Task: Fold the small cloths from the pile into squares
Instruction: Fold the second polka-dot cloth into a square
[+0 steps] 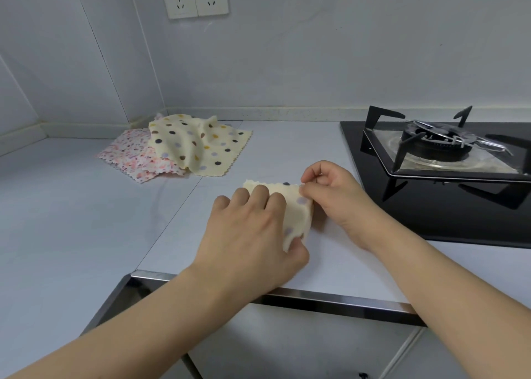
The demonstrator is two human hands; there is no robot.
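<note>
We have 1 cream dotted cloth (297, 209) folded small on the counter (86, 206), just left of the gas hob (448, 160). Our left hand (253, 232) grips its near corner, fingers lying across it; our right hand (330, 189) pinches the far right corner. Left of the hob at the wall, the pile (178, 149) holds at least 2 unfolded cloths, so most work seems left.

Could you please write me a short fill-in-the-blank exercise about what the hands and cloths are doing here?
1. Both hands, left hand and right hand, hold the folded ____ cloth.
2. The pile lies in the counter's far ____ corner.
3. The gas burner stands to the ____ of the hands.

Missing words: dotted; left; right
</note>
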